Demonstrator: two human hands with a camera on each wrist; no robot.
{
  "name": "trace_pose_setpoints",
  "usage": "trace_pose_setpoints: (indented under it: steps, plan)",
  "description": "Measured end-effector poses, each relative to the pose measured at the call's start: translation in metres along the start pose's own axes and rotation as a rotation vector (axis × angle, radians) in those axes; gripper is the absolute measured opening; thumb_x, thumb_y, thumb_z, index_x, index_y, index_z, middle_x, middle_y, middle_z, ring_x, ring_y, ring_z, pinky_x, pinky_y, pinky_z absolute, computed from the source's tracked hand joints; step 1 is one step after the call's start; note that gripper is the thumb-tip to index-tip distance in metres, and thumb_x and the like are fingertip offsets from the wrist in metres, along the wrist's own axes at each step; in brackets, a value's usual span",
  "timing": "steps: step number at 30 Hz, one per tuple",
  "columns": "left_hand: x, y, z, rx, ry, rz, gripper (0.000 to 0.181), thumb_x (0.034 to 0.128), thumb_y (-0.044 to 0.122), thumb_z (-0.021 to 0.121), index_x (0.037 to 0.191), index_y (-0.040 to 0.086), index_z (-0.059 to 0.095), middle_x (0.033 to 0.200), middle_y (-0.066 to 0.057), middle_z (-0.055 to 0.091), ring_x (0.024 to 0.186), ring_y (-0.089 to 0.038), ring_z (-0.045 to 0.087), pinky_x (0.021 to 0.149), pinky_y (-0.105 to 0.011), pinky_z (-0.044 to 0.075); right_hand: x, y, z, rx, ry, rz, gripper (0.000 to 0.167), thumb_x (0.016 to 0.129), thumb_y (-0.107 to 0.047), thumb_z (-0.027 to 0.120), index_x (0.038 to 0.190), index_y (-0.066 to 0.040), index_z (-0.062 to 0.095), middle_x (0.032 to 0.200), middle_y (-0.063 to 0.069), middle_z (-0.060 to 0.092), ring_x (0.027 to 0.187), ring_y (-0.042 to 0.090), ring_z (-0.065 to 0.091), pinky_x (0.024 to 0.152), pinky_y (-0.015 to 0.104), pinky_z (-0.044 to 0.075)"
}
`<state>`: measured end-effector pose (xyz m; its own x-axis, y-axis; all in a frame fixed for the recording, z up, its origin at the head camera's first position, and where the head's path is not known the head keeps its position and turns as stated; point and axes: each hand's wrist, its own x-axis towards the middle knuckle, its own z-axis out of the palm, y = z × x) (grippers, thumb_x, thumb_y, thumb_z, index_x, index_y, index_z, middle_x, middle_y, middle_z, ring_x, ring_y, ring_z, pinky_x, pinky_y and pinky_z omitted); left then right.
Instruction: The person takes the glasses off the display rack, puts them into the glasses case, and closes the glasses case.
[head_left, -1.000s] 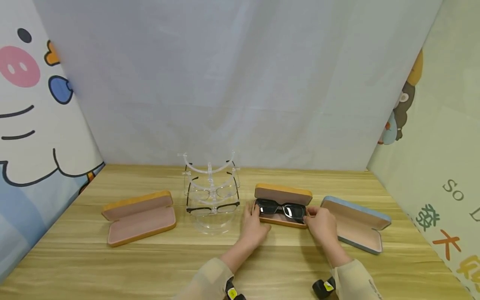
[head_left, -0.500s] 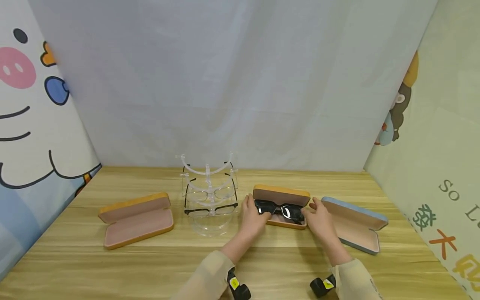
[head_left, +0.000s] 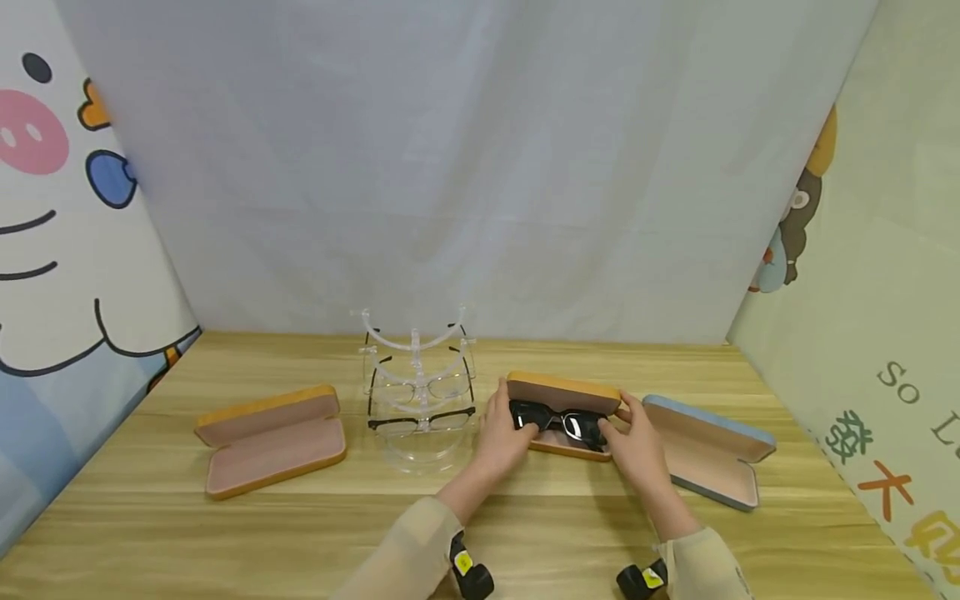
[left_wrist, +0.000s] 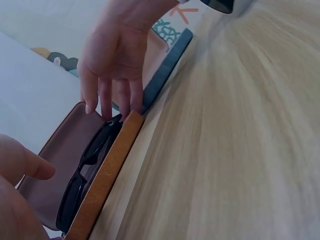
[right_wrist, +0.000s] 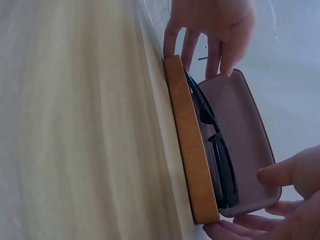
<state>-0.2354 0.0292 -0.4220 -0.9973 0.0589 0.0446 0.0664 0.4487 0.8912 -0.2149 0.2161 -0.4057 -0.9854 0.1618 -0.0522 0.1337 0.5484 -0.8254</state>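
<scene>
In the head view, dark sunglasses (head_left: 580,426) lie inside an open orange case (head_left: 564,383), its lid leaning back. My left hand (head_left: 502,437) is at the case's left end, fingers extended beside it up to the lid and thumb in front. At the opposite end my right hand (head_left: 637,446) has its fingers stretched up beside the lid, its thumb near the glasses. The right wrist view shows my left hand (right_wrist: 215,32) with fairly straight fingers at the case end, and my right thumb before the pinkish lid lining (right_wrist: 240,135).
Left of the hands, a clear stand (head_left: 422,458) holds several pairs of glasses. Another open orange case (head_left: 277,454) lies farther left. An open blue case (head_left: 716,483) lies close to my right hand. A pale curtain (head_left: 450,167) hangs behind the wooden table.
My right fingers have left the right edge of the sunglasses and reached up beside the lid. My left fingers have also shifted up toward the lid's left end. The sunglasses remain in the case.
</scene>
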Motion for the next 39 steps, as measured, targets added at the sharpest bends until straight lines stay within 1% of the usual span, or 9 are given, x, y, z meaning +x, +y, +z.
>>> trace_pose_setpoints:
  steps: [2,4,7,13,20,24,27,32,39]
  plan:
    - [0.0,0.0,-0.001,-0.008,-0.001,0.007,0.083,0.0796,0.015,0.061,0.146,0.007,0.012,0.146,-0.019,0.023,0.13,-0.045,0.022,0.104,-0.059,0.02,0.0,0.001,0.0,0.002,0.007,0.003,0.063,0.093,-0.028,0.048,0.145,-0.01,0.017,0.138,0.023,0.037,0.109,0.036,0.053,0.082,0.044,0.047]
    - [0.0,0.0,-0.001,-0.019,0.007,0.011,0.082,0.0786,0.015,0.062,0.145,0.006,0.015,0.145,-0.019,0.025,0.13,-0.044,0.025,0.104,-0.057,0.022,0.0,0.002,-0.001,0.011,0.011,0.006,0.064,0.093,-0.034,0.048,0.145,-0.01,0.019,0.138,0.023,0.038,0.12,0.04,0.043,0.092,0.051,0.04]
    - [0.0,-0.001,0.0,-0.005,0.027,0.037,0.082,0.0774,0.015,0.063,0.144,0.003,0.017,0.143,-0.021,0.028,0.127,-0.043,0.03,0.104,-0.055,0.026,-0.001,0.002,-0.001,0.036,0.021,0.012,0.065,0.092,-0.041,0.047,0.143,-0.01,0.022,0.137,0.024,0.04,0.125,0.041,0.037,0.098,0.054,0.034]
    - [-0.003,-0.007,0.009,0.074,0.095,0.083,0.083,0.0753,0.014,0.067,0.14,-0.001,0.018,0.139,-0.024,0.032,0.12,-0.041,0.039,0.101,-0.049,0.033,-0.002,0.004,0.004,0.115,0.073,-0.001,0.057,0.092,-0.042,0.048,0.133,-0.005,0.034,0.129,0.027,0.046,0.12,0.038,0.044,0.095,0.048,0.039]
    - [-0.004,-0.004,0.013,0.031,0.177,0.029,0.077,0.0784,0.028,0.07,0.136,-0.001,0.028,0.135,-0.022,0.039,0.12,-0.036,0.043,0.1,-0.046,0.036,-0.004,0.007,0.009,0.121,0.114,-0.017,0.05,0.092,-0.04,0.049,0.123,-0.002,0.038,0.128,0.027,0.047,0.117,0.038,0.046,0.089,0.045,0.042]
    - [-0.004,-0.003,0.016,0.04,0.191,0.007,0.086,0.0786,0.04,0.069,0.139,-0.001,0.024,0.137,-0.021,0.037,0.121,-0.036,0.042,0.099,-0.046,0.037,-0.005,0.008,0.008,0.082,0.128,-0.017,0.046,0.092,-0.036,0.05,0.12,-0.002,0.039,0.127,0.027,0.047,0.116,0.038,0.046,0.087,0.046,0.043]
    - [-0.002,-0.002,0.018,0.055,0.209,0.019,0.089,0.0793,0.047,0.065,0.142,-0.001,0.023,0.135,-0.021,0.038,0.116,-0.036,0.046,0.095,-0.047,0.04,-0.005,0.008,0.007,0.063,0.131,-0.015,0.043,0.093,-0.033,0.051,0.12,-0.002,0.039,0.126,0.027,0.048,0.115,0.038,0.047,0.085,0.045,0.043]
    - [-0.001,0.0,0.021,0.09,0.268,0.034,0.076,0.0828,0.048,0.06,0.135,-0.001,0.037,0.122,-0.019,0.046,0.102,-0.033,0.053,0.086,-0.044,0.045,-0.007,0.009,0.006,0.065,0.116,-0.01,0.043,0.092,-0.031,0.052,0.121,-0.002,0.039,0.128,0.025,0.047,0.116,0.038,0.047,0.086,0.045,0.044]
    - [-0.001,-0.001,0.025,0.078,0.338,0.03,0.064,0.0797,0.04,0.066,0.125,0.0,0.046,0.117,-0.015,0.05,0.104,-0.031,0.053,0.088,-0.041,0.045,-0.01,0.012,0.006,0.1,0.076,-0.016,0.047,0.091,-0.028,0.055,0.124,0.0,0.037,0.133,0.027,0.041,0.122,0.04,0.042,0.089,0.044,0.046]
